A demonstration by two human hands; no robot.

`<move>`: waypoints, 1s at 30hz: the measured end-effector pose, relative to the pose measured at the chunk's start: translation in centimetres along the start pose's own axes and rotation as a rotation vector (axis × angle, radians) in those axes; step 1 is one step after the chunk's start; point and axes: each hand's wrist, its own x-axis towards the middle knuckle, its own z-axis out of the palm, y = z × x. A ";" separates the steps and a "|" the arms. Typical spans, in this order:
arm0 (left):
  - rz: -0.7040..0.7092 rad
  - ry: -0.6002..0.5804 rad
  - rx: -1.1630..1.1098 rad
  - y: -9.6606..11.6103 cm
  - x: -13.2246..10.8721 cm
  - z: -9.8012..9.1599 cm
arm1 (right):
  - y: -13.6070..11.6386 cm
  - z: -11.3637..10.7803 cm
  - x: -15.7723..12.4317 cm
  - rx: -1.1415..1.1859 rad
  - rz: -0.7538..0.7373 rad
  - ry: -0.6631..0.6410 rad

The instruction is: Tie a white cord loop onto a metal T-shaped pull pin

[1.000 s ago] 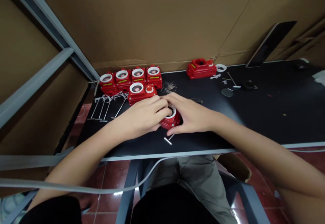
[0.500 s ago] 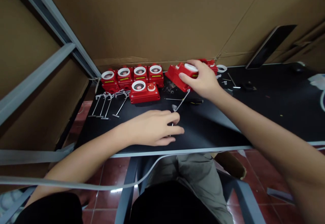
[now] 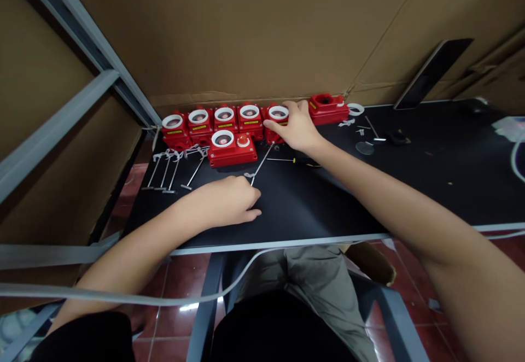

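My right hand (image 3: 298,127) grips the right side of a red box with a white ring (image 3: 272,116), which stands at the right end of a back row of similar red boxes (image 3: 225,117). My left hand (image 3: 235,202) is closed around a thin metal rod (image 3: 262,164) that slants up to the front of that box, with a pale tag on it. One more red box (image 3: 233,153), with a white ring and an orange-red knob, sits in front of the row. Right of my right hand is a red box without a ring (image 3: 328,109).
Several T-handled rods (image 3: 164,173) lie at the left of the black table (image 3: 311,209). A screwdriver (image 3: 283,160) lies near the middle. A loose white ring (image 3: 356,109), a clear disc (image 3: 365,147) and a dark device (image 3: 435,75) are at the right.
My right hand has moved the red box left and down, upright beside the row. My left hand has shifted left with the rod, its fingers more closed.
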 end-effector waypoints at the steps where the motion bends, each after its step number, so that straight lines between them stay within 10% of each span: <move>1: -0.028 -0.010 0.010 -0.2 -0.3 -0.2 | 0.0 -0.2 0.0 0.000 0.000 -0.006; 12: -0.375 0.078 0.223 -1.9 -0.6 -0.7 | 3.0 -9.7 -3.0 -0.075 -0.143 0.006; 21: -0.468 0.174 0.268 -2.6 -1.1 -0.6 | 8.6 -18.0 -3.1 -0.069 0.032 0.326; 30: -0.303 0.246 0.234 -1.0 0.5 0.7 | 15.8 -19.5 -2.2 -0.116 0.239 0.234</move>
